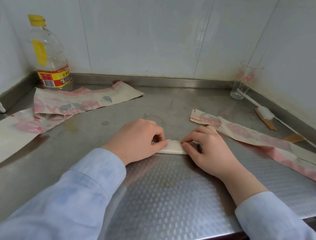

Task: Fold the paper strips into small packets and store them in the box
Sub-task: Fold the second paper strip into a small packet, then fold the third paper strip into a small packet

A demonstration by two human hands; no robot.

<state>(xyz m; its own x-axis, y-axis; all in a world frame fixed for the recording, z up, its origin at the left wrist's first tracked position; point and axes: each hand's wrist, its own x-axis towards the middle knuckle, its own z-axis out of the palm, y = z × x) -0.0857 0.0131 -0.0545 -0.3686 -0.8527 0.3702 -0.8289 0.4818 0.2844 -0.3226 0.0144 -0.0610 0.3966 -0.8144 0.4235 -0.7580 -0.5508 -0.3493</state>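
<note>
A small white folded paper packet [173, 148] lies flat on the steel counter [167, 187] in the middle of the view. My left hand [138, 139] pinches its left end and my right hand [209, 149] pinches its right end, fingertips pressing the fold. Most of the packet's ends are hidden under my fingers. Pink-printed paper strips lie around: one long strip [256, 139] runs to the right, a wide piece [83, 100] lies at the back left, and another [4, 136] at the left edge. No box is in view.
A near-empty plastic bottle [48, 58] with a yellow cap stands in the back left corner. A clear glass [245, 81] stands at the back right, with a white brush [265, 115] beside it. Tiled walls close the back and right; the counter's front edge is near me.
</note>
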